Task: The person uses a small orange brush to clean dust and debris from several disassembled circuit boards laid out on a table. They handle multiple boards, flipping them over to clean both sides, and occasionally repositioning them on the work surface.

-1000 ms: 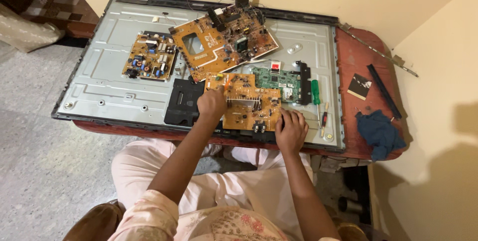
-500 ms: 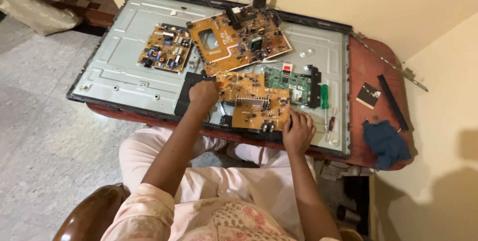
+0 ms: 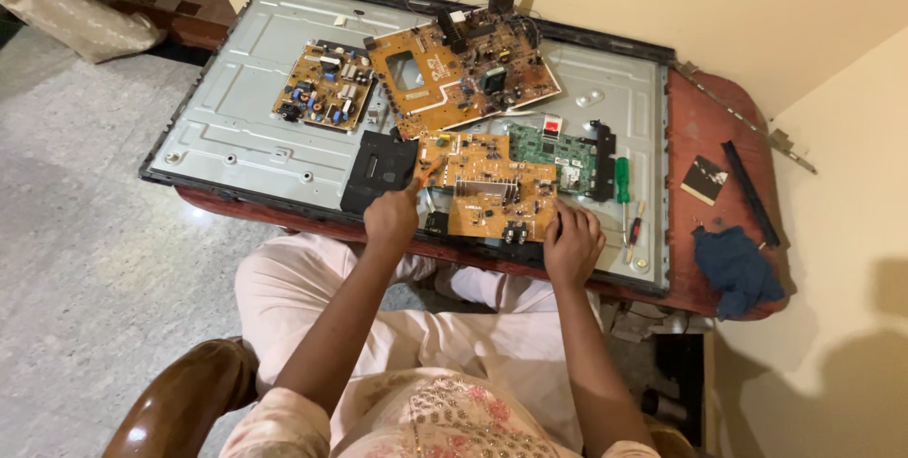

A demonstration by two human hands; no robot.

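Left hand (image 3: 391, 220) is closed around a small orange-handled tool (image 3: 423, 174) (looks like a screwdriver, the tip is too small to make out), with the tool's end down on the near-left corner of the brown circuit board (image 3: 492, 195). Right hand (image 3: 569, 242) isn't gripping anything: fingers loosely spread and resting flat at that same board's near-right corner, right by the panel's front edge.

Biggest thing here is the grey metal back panel (image 3: 246, 136) of a flat screen, lying face down across a reddish-brown table (image 3: 705, 127) and covering most of it. On the panel, toward the far side, sits a large orange-brown board (image 3: 463, 75) tilted at an angle, with dark components and wires at its far end. To its left is a smaller yellowish board (image 3: 326, 96) packed with parts. The brown board under both hands lies near the front edge, touching a green board (image 3: 553, 150) on its right, and there's a black plastic piece (image 3: 378, 169) just left of it.

Smaller stuff: a green-handled screwdriver (image 3: 621, 179) and a thinner red one (image 3: 636, 228) lie on the panel beside the green board. On the bare table at the right there's a crumpled blue cloth (image 3: 738, 269), a long black strip (image 3: 750, 193) and a small dark card (image 3: 705, 179).
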